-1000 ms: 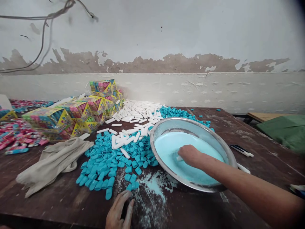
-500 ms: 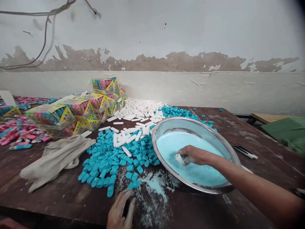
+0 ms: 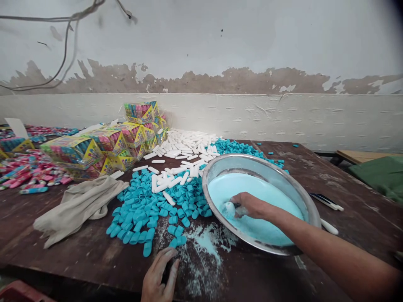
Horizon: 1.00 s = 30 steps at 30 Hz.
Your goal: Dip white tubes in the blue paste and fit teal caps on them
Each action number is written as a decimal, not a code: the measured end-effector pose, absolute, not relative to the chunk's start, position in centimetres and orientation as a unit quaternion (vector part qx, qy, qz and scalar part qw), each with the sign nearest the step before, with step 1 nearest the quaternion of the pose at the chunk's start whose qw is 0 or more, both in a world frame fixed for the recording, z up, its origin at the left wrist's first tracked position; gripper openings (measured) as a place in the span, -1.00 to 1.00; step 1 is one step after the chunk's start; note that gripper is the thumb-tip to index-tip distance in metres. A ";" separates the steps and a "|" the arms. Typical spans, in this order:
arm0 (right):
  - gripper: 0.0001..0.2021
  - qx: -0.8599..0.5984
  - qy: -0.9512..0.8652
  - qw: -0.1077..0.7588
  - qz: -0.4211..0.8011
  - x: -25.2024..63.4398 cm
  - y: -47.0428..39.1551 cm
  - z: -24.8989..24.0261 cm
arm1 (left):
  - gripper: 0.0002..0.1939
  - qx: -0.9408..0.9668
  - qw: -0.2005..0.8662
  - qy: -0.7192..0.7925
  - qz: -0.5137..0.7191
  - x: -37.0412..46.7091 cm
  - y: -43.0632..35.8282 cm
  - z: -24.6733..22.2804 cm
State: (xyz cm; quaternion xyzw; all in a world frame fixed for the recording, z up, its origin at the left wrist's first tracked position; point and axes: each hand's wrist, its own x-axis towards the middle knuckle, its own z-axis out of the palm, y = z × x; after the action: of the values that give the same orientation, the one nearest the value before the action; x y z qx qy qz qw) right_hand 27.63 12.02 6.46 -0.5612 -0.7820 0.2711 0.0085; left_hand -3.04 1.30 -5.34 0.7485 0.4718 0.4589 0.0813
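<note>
As the right hand [image 3: 250,205] grips a powdery white plastic tube [image 3: 229,207] in the pale-blue powder [image 3: 264,186], inside the round silver metal bowl [image 3: 252,163], the left hand [image 3: 160,274] sits loosely curled beside the bright-blue plastic caps [image 3: 135,218]. Whether it holds anything, I can't tell!

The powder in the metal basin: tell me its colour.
The powder is pale, slightly greenish blue; it shows best in the head view.

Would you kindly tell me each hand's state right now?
Left hand: open, loosely curled, nothing visibly held.
Right hand: closed, holding a white cylindrical plastic tube.
</note>
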 end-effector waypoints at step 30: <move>-0.71 -0.640 -0.766 0.064 -0.001 33.8 6.2 7.5 | -0.85 0.891 0.226 0.370 0.132 16.2 11.7 7.7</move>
State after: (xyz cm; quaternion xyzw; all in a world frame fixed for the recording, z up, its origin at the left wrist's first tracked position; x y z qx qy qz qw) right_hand 33.78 6.24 7.50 -0.6400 -0.7657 -0.0005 0.0637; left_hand 16.16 11.72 7.73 0.8914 0.3700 0.1319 0.2260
